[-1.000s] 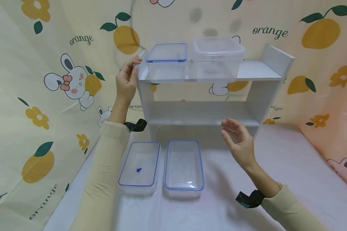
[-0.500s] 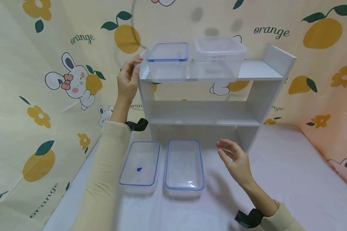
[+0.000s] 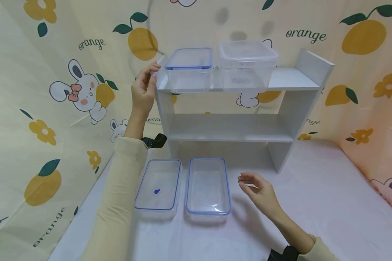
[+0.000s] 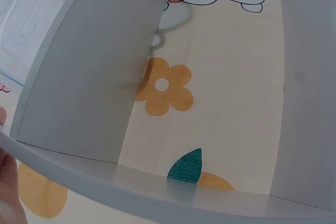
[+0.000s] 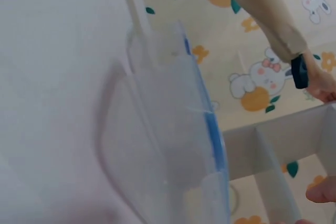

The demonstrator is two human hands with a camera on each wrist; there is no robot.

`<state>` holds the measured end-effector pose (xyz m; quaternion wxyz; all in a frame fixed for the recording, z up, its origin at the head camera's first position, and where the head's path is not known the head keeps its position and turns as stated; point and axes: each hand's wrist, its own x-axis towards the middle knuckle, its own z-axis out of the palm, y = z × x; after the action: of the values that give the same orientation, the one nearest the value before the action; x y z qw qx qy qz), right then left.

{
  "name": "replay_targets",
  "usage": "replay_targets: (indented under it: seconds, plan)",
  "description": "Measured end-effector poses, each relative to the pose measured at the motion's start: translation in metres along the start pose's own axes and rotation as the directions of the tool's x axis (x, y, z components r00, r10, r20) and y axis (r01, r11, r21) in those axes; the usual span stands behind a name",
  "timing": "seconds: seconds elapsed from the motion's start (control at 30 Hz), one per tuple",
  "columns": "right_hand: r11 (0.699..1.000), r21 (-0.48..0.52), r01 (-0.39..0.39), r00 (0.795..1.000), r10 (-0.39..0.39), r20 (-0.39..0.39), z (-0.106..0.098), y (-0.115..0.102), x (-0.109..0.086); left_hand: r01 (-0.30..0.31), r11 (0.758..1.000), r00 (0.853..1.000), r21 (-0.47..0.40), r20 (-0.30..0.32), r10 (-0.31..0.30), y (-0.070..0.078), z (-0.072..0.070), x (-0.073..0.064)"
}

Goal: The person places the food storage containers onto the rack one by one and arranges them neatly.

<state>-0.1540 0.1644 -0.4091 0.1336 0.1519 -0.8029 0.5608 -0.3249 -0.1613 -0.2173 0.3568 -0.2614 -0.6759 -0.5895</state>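
Note:
My left hand (image 3: 143,88) holds the upper left side edge of the white shelf (image 3: 232,131), thumb and fingers around the panel. In the left wrist view, part of that hand (image 4: 7,187) shows at the panel's edge. My right hand (image 3: 258,191) hovers over the table with loosely bent fingers and nothing in it. Left of it is a clear blue-rimmed food container (image 3: 209,186), apart from the fingers. A second blue-rimmed container (image 3: 158,185), with a small blue mark, lies farther left.
On the shelf's top stand a blue-rimmed clear container (image 3: 189,78) and a larger clear container with a whitish lid (image 3: 246,74), both jutting slightly over the front edge. A white cloth (image 3: 323,203) covers the table. Printed fabric (image 3: 85,152) hangs behind and at both sides.
My right hand has come down and slightly left, from in front of the lower shelf to above the table. The left hand stays at the shelf's side; the containers have not moved.

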Motion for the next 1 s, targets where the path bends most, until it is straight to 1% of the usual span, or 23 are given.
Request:
replay_targets:
  seconds: [0.1, 0.17, 0.27, 0.33, 0.43, 0.53, 0.63, 0.7, 0.77, 0.83, 0.9, 1.0]
  plan:
    - [0.997, 0.015, -0.080, 0.996, 0.079, 0.040, 0.002, 0.004, -0.003, -0.009, 1.000, 1.000, -0.004, 0.001, 0.009, -0.004, -0.001, 0.001]
    - [0.988, 0.024, -0.153, 0.986, 0.151, 0.069, 0.003, 0.007, -0.004, -0.013, 1.000, 1.000, -0.006, 0.005, 0.013, -0.005, 0.000, 0.002]
    - [0.964, 0.053, -0.260, 0.960, 0.252, 0.123, 0.004, 0.010, -0.005, -0.020, 1.000, 1.000, -0.006, 0.011, 0.020, -0.007, 0.000, 0.002]
    - [0.944, 0.073, -0.323, 0.938, 0.308, 0.161, 0.005, 0.012, -0.006, -0.021, 1.000, 1.000, -0.004, 0.012, 0.022, -0.008, 0.001, 0.002]
    - [0.914, 0.100, -0.393, 0.906, 0.366, 0.210, 0.006, 0.014, -0.006, -0.029, 1.000, 1.000, -0.009, 0.006, 0.029, -0.008, 0.000, 0.001]
    - [0.890, 0.122, -0.440, 0.881, 0.401, 0.251, 0.008, 0.016, -0.006, -0.033, 0.999, 0.999, -0.019, -0.002, 0.033, -0.006, 0.000, 0.001]
    - [0.874, 0.149, -0.463, 0.862, 0.405, 0.303, 0.010, 0.018, -0.007, -0.036, 0.999, 0.999, -0.028, -0.004, 0.036, -0.005, -0.001, 0.000]
    - [0.861, 0.158, -0.483, 0.845, 0.412, 0.342, 0.012, 0.020, -0.007, -0.037, 0.999, 0.999, -0.030, -0.005, 0.036, -0.005, -0.002, 0.000]
    - [0.849, 0.171, -0.500, 0.831, 0.416, 0.369, 0.014, 0.021, -0.008, -0.038, 0.999, 0.999, -0.034, -0.007, 0.037, -0.005, -0.002, 0.000]
    - [0.840, 0.173, -0.515, 0.823, 0.427, 0.375, 0.017, 0.022, -0.007, -0.038, 0.999, 0.999, -0.030, -0.009, 0.038, -0.005, -0.002, 0.000]
    - [0.828, 0.171, -0.533, 0.816, 0.451, 0.361, 0.020, 0.023, -0.007, -0.035, 0.999, 0.999, -0.029, -0.009, 0.034, -0.005, -0.001, 0.001]
    - [0.822, 0.151, -0.549, 0.811, 0.480, 0.334, 0.024, 0.023, -0.006, -0.026, 0.999, 1.000, -0.021, -0.004, 0.026, -0.005, 0.000, 0.001]
